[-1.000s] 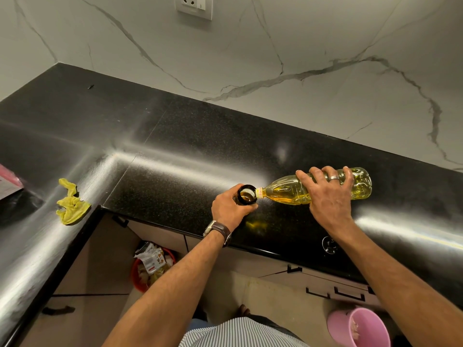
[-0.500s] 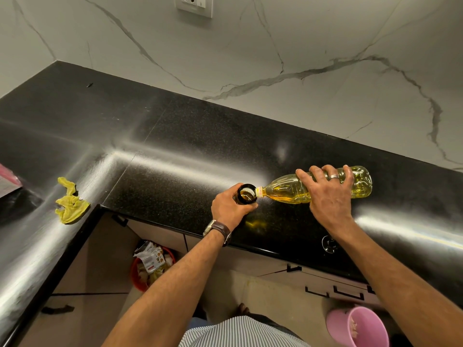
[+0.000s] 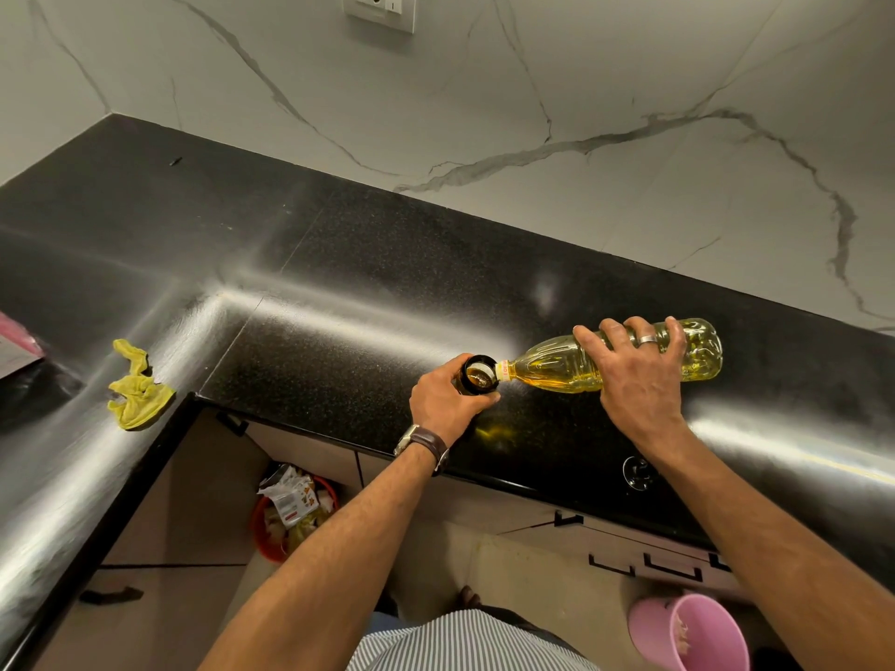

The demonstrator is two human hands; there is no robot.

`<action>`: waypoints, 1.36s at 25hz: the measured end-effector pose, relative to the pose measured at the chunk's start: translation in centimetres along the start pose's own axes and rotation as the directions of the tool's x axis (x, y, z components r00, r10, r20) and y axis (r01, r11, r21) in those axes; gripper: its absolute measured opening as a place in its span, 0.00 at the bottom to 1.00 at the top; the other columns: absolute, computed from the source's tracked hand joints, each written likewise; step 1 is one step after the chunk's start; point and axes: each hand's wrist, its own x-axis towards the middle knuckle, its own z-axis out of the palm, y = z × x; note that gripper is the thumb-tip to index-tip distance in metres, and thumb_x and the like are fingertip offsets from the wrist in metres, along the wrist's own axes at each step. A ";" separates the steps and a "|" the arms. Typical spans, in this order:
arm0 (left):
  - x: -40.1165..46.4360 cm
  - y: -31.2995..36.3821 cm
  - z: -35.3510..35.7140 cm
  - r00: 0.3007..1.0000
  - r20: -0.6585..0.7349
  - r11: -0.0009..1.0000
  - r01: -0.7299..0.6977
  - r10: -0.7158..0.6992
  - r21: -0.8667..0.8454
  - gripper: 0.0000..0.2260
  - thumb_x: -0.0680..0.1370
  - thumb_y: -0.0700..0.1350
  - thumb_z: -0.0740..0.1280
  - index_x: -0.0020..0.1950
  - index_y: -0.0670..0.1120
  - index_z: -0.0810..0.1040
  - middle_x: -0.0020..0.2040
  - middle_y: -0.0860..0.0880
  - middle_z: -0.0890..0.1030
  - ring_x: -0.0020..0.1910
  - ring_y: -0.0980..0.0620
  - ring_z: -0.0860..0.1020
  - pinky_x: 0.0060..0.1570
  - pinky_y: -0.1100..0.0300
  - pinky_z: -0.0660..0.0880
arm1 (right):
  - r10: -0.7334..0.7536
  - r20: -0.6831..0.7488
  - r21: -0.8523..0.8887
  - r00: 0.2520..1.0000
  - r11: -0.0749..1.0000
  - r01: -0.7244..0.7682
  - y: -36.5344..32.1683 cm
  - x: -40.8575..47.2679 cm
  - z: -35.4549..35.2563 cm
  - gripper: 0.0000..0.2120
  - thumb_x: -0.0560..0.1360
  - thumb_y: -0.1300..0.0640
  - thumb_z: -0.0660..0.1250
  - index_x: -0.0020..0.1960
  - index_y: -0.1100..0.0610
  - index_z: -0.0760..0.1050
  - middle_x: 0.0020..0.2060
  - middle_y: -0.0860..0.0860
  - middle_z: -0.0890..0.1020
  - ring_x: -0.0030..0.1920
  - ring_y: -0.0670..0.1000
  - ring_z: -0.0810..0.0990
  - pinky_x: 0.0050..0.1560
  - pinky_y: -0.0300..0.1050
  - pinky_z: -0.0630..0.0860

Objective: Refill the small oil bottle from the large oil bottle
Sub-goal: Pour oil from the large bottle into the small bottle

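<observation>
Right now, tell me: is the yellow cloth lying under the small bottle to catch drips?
No. The yellow cloth lies far off at the counter's corner, away from the small bottle.

One head-worn camera looks steeply down, close above the black corner counter (image 3: 339,263).

The large oil bottle (image 3: 624,363) is held on its side over the counter (image 3: 339,283) at the right of centre of the frame, its mouth set against the opening of the small oil bottle (image 3: 477,375) just to its left. A cloth (image 3: 135,394) is laid on the counter at the far left, well apart from both. A wall socket (image 3: 380,9) is mounted at the top centre. Below the counter edge, a bin (image 3: 290,520) is placed lower left of centre and a bucket (image 3: 687,632) at the lower right.
</observation>
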 end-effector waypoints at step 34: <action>0.0 0.2 -0.3 1.000 -0.002 1.000 -0.021 0.021 0.002 0.25 0.66 0.60 0.82 0.61 0.60 0.82 0.50 0.59 0.86 0.50 0.57 0.82 0.53 0.53 0.81 | -0.014 0.035 -0.050 0.999 0.999 0.015 -0.2 0.4 -0.9 0.38 0.68 0.62 0.77 0.74 0.47 0.71 0.67 0.56 0.79 0.69 0.65 0.74 0.73 0.71 0.57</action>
